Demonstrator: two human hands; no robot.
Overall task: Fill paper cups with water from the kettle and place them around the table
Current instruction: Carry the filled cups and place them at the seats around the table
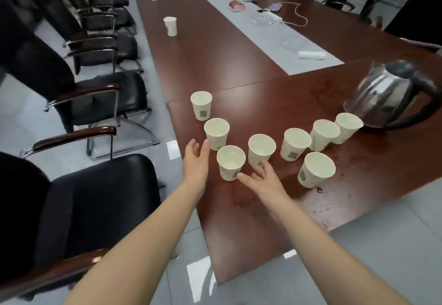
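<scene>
Cups point(261, 149) out yet? asks the first.
Second: three placed cups point(170, 26) stand along the table's point(239, 77) left edge; eight are left, clustered near the kettle point(392, 99). Left hand point(196, 163) and right hand point(262, 180) are spread, reaching, gripping nothing.
First: labels?
Second: green print, unreadable.

Eight paper cups point(261, 151) curve leftward from the kettle point(387, 96), standing close, some touching. Behind this row, left of the kettle, the surface point(275, 103) lies open.
</scene>
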